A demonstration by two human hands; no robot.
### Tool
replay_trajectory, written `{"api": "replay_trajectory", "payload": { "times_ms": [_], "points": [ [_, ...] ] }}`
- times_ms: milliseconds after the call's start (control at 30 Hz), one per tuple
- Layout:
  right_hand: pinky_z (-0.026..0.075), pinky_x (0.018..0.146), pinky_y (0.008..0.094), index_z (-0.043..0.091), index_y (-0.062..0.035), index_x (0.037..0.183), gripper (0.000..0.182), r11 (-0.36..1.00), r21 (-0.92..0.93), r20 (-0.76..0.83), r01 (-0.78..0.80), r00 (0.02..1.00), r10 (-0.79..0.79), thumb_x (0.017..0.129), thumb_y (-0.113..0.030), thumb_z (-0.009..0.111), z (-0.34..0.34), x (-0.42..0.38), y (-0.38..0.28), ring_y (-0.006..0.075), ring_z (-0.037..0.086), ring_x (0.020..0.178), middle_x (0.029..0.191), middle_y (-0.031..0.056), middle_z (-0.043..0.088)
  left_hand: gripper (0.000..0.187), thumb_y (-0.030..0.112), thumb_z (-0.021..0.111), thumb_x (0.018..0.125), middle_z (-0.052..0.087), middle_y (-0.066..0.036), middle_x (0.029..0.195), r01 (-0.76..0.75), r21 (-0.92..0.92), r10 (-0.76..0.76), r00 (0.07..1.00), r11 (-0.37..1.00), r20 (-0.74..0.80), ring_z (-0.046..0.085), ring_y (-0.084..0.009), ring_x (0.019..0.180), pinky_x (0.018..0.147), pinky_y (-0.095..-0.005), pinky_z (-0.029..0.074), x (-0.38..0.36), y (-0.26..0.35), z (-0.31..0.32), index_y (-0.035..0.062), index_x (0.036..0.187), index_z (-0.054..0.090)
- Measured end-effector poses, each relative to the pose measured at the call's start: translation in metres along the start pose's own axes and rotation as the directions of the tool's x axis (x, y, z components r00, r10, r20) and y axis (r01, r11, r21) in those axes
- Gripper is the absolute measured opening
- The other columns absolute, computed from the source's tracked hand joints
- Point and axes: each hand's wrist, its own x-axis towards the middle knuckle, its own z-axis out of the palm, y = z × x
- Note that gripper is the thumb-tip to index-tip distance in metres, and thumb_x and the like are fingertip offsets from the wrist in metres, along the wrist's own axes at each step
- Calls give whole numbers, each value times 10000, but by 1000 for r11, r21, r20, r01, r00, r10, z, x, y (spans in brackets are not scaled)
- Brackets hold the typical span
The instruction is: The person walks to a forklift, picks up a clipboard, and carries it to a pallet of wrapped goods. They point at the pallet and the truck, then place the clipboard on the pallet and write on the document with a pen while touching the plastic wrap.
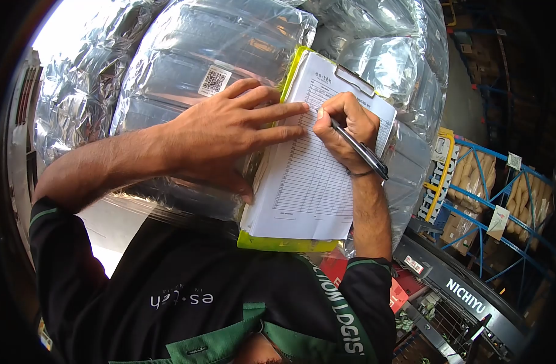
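Note:
A lime-green clipboard (288, 244) lies tilted on silver-wrapped packages, with several sheets under its metal clip (355, 81). On top is a printed form (314, 176) with a ruled table; small handwriting shows near its upper rows. My left hand (238, 124) is open, fingers spread, two fingertips resting on the sheet and the thumb at the clipboard's left edge. My right hand (349, 130) is closed round a black pen (364, 153), its wrist side resting on the form. The pen's tip is hidden behind my fingers.
Silver-wrapped packages (169, 73) surround the clipboard, one bearing a QR label (215, 80). To the right stand a blue rack (487, 194) with wrapped goods, a yellow rail (445, 173) and a dark machine marked NICHIYU (466, 295).

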Motion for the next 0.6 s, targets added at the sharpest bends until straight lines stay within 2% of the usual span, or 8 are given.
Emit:
{"api": "replay_trajectory", "payload": {
  "times_ms": [367,467,600],
  "points": [
    [497,528,287,601,-45,854,219,999,7,-17,-35,999,35,904,-90,810,-2,0,-2,109,607,567,690,31,624,1324,666,991,497,344,-59,1736,4,-3,-4,1000,1000,2,373,-339,1525,1298,-563,284,1,0,-1,242,1629,453],
    [472,554,240,620,-32,889,258,1000,10,-6,-22,1000,22,969,-197,801,-1,-3,4,58,576,615,772,12,655,1323,669,992,497,343,-59,1737,6,-6,-6,1000,1000,3,370,-337,1529,1302,-561,281,0,1,0,241,1628,455],
    [501,530,283,605,-49,835,225,999,-37,-4,-2,1000,2,884,-88,821,-3,1,-2,113,617,568,689,28,632,1327,680,991,497,341,-60,1738,8,-3,-8,1000,1000,0,368,-336,1531,1308,-560,274,0,0,2,242,1629,452]
  ]
}}
